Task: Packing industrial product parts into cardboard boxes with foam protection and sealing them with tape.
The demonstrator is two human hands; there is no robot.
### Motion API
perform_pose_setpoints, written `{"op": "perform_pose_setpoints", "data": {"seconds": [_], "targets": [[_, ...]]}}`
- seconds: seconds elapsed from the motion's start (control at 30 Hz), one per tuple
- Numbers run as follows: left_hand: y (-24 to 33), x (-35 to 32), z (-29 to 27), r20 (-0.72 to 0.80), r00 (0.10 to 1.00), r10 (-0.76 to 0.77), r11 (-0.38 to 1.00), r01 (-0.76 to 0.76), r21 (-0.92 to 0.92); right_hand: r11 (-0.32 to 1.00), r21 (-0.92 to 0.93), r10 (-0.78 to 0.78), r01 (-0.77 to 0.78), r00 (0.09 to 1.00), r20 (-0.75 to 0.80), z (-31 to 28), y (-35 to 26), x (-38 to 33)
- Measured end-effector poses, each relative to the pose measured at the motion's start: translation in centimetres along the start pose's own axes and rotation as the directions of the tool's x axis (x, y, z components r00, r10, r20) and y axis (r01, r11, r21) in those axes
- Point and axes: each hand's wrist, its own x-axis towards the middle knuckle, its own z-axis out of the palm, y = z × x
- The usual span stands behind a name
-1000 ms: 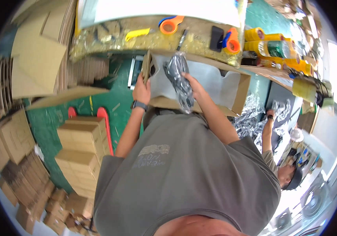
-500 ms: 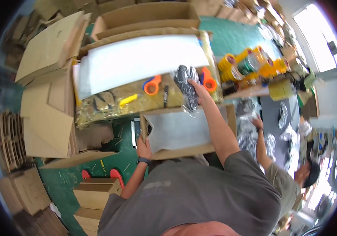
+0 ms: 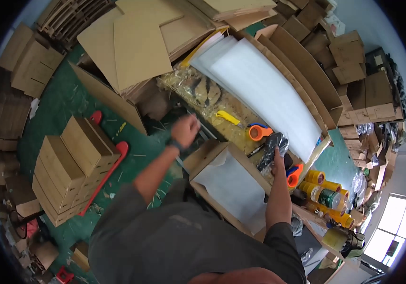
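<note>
My right hand (image 3: 277, 163) is closed round a dark bundle in clear plastic wrap (image 3: 272, 146), over the far edge of an open carton. The bundle's contents cannot be made out. Below it the cardboard box (image 3: 199, 160) stands in front of me, a white foam sheet (image 3: 229, 182) spread inside it. My left hand (image 3: 185, 130) is in the air by the box's left end, apart from it. Its fingers look bent but are smeared by motion. Close to the bundle are an orange tape dispenser (image 3: 294, 175) and another orange tape dispenser (image 3: 258, 132).
On the bench lie white foam sheets (image 3: 264, 85) and a yellow cutter (image 3: 227, 117). Yellow tape rolls (image 3: 315, 177) and a bottle (image 3: 328, 198) stand at the right. Stacked cartons (image 3: 65, 165) sit on a red trolley (image 3: 106, 175) at left. Flat cardboard (image 3: 141, 52) is piled behind.
My view has swung leftward, so the scene is turned. My left hand has let go of the box's left edge and lifted away. The wrapped bundle stays in my right hand.
</note>
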Motion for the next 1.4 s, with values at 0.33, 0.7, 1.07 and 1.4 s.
{"op": "perform_pose_setpoints", "data": {"seconds": [0.33, 0.7, 1.07, 1.4], "targets": [[-7.9, 23.5, -15.1, -0.034, 0.998, -0.053, 0.742, 0.062, 0.668, 0.810, -0.261, -0.584, 0.525, 0.764, -0.275, -3.7, 9.7, -14.6], [-15.1, 30.8, -22.4, -0.243, 0.935, -0.257, 0.591, 0.351, 0.726, 0.758, -0.179, -0.652, 0.627, 0.724, -0.225, -3.2, 9.6, -29.9], [-6.5, 21.6, -18.8, -0.060, 0.998, 0.017, 0.610, 0.037, 0.792, 0.818, -0.232, -0.566, 0.527, 0.808, -0.161, -0.8, 15.0, -34.2], [-8.6, 17.3, -20.2, -0.214, 0.931, 0.295, 0.531, 0.026, 0.847, 0.742, -0.229, -0.646, 0.631, 0.764, 0.012, 0.7, 15.2, -34.1]]}}
